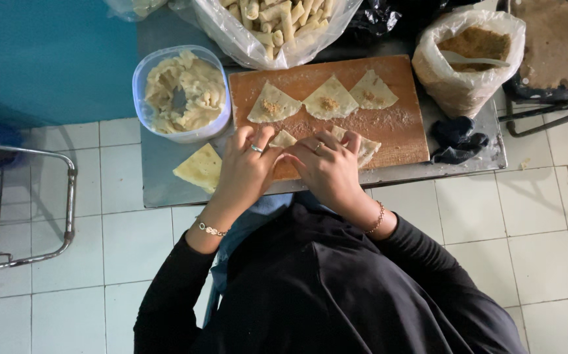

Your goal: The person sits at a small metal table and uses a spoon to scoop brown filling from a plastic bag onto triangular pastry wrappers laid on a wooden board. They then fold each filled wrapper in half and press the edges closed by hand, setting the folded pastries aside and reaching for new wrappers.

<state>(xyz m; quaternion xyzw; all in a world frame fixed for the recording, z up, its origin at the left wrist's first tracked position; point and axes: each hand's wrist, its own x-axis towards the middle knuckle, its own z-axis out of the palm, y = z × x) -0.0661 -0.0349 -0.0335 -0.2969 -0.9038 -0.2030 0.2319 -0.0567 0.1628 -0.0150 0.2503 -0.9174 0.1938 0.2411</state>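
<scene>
Hands on wooden board (pixel 389 124), left hand (pixel 248 167) and right hand (pixel 330 167) side by side, fingers pressed on dough wrapper (pixel 284 139), three filled wrappers (pixel 328 98) beyond, plastic tub (pixel 145 78) left of board.

Dim, cool indoor light with a bluish cast. The wooden board (pixel 336 111) at upper centre is brightest; the dark clothing at the bottom loses detail. Shadows are soft, focus fairly sharp, edges slightly bent.

Single head-worn view, looking steeply down past the wearer's dark-clothed torso, which fills the frame from 5 to 7 o'clock. The wooden board (pixel 336 108) on the metal table (pixel 159 170) lies toward 12 o'clock, at arm's length. Tiled floor (pixel 526 236) spans 3 and 9 o'clock.
</scene>
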